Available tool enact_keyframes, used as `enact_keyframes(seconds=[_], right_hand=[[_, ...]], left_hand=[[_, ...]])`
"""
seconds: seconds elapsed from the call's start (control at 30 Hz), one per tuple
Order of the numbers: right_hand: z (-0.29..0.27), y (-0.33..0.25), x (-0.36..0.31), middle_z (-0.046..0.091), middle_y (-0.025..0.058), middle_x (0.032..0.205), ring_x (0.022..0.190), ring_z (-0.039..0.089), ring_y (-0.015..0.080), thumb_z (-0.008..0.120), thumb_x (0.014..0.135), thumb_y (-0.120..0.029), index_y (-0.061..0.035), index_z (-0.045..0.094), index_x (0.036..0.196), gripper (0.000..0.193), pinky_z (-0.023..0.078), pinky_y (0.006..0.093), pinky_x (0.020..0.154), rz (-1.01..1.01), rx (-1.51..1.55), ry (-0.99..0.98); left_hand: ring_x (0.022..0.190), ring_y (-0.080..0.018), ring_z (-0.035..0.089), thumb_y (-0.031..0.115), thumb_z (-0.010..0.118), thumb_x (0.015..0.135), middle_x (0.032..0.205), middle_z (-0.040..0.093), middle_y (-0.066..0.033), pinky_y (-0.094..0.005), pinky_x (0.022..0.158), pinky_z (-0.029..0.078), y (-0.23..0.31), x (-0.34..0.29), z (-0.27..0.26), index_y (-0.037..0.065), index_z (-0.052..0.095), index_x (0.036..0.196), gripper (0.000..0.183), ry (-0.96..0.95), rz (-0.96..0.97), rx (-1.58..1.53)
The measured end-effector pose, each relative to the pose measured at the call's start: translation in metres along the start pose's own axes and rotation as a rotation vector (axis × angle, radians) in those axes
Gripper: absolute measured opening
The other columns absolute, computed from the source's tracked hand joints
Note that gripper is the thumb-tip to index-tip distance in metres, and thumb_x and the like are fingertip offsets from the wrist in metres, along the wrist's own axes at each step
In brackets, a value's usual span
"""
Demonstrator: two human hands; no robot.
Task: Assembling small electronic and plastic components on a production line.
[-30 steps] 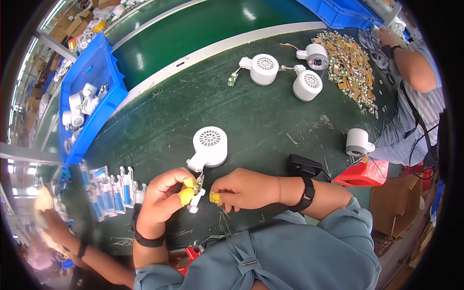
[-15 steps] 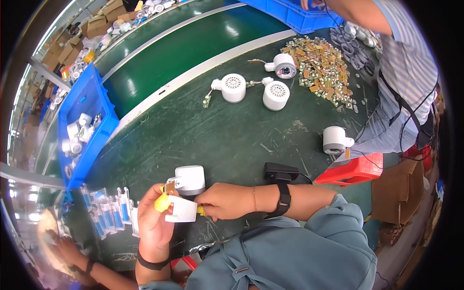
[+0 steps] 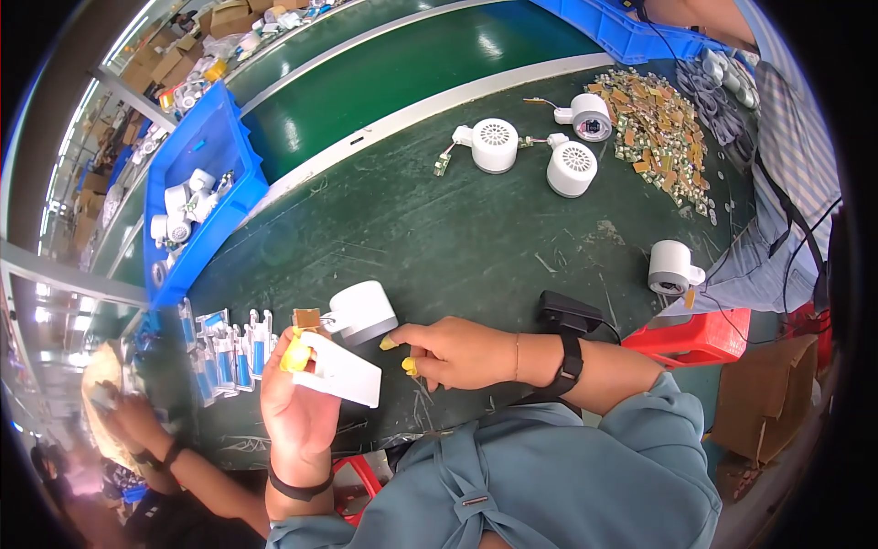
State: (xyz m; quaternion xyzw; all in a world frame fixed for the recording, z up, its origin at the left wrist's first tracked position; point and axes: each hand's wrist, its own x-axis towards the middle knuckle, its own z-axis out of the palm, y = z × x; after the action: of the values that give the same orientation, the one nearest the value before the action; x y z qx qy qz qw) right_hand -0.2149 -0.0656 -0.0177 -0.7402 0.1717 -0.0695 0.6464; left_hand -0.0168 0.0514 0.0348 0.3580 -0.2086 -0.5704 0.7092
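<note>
My left hand (image 3: 297, 398), yellow covers on its fingertips, grips a white plastic housing (image 3: 346, 371) that is tilted down to the right. At those fingertips is a small brown circuit board (image 3: 306, 317), joined by a short wire to a white round device (image 3: 362, 306) with a grey rim. That device rests on the table just beyond the housing. My right hand (image 3: 457, 352) is open to the right of the housing, its covered thumb and index finger apart with nothing seen between them. The index fingertip is close to the device's grey rim; whether they touch I cannot tell.
Blue-and-white plastic pieces (image 3: 224, 357) lie to the left, below a blue bin (image 3: 251, 183) of white parts. More white devices (image 3: 495, 146) stand farther off, near heaped circuit boards (image 3: 654, 137). A black device (image 3: 569, 311) sits beyond my right wrist. A co-worker (image 3: 796, 137) is at right.
My right hand has come away from the white housing and its fingers have parted. The housing has turned in my left hand, showing a longer flat side. The whole view has shifted.
</note>
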Motion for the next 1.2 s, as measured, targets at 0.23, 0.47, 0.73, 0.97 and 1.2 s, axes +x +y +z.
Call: enact_keyframes(seconds=[0.23,0.47,0.73,0.97,1.2], right_hand=[[0.000,0.010,0.002,0.067,0.0103,0.087,0.072,0.069,0.0173,0.047,0.095,-0.008,-0.0014,0.049,0.126,0.032,0.055,0.0292,0.062,0.002,-0.031,-0.048],[-0.024,0.008,0.015,0.064,0.0107,0.088,0.071,0.068,0.0186,0.052,0.095,-0.011,-0.0009,0.052,0.121,0.028,0.057,0.0297,0.057,0.166,0.420,0.222],[-0.122,0.023,0.058,0.064,0.0124,0.098,0.082,0.068,0.0220,0.056,0.093,-0.016,-0.0005,0.053,0.110,0.024,0.060,0.0358,0.068,0.158,0.641,0.819],[-0.126,0.022,0.074,0.063,0.0108,0.098,0.081,0.067,0.0207,0.047,0.096,-0.015,0.0018,0.054,0.115,0.026,0.059,0.0342,0.067,0.194,0.620,0.886],[-0.114,0.026,0.055,0.064,0.0050,0.092,0.077,0.065,0.0142,0.052,0.095,-0.022,-0.0033,0.060,0.105,0.022,0.057,0.0284,0.064,0.237,0.605,0.760]], left_hand=[[0.111,-0.0247,0.058,0.016,0.055,0.094,0.122,0.061,-0.0124,-0.0415,0.100,0.044,0.071,-0.023,-0.053,0.003,0.054,0.126,0.035,0.078,0.216,-0.101],[0.105,-0.0207,0.060,0.008,0.048,0.095,0.118,0.062,-0.0134,-0.0335,0.091,0.049,0.202,-0.050,-0.221,0.004,0.047,0.135,0.040,0.539,0.792,0.350],[0.089,-0.0132,0.057,0.007,0.056,0.090,0.112,0.059,-0.0076,-0.0268,0.073,0.050,0.194,-0.043,-0.274,0.008,0.049,0.130,0.041,1.031,0.911,0.785],[0.088,-0.0077,0.055,0.010,0.056,0.094,0.101,0.062,-0.0017,-0.0204,0.074,0.042,0.111,-0.041,-0.202,-0.001,0.061,0.116,0.025,0.882,0.684,1.296],[0.095,-0.0378,0.060,-0.006,0.060,0.075,0.106,0.061,-0.0190,-0.0404,0.084,0.049,0.016,-0.035,-0.079,-0.003,0.061,0.105,0.030,0.150,0.487,1.886]])
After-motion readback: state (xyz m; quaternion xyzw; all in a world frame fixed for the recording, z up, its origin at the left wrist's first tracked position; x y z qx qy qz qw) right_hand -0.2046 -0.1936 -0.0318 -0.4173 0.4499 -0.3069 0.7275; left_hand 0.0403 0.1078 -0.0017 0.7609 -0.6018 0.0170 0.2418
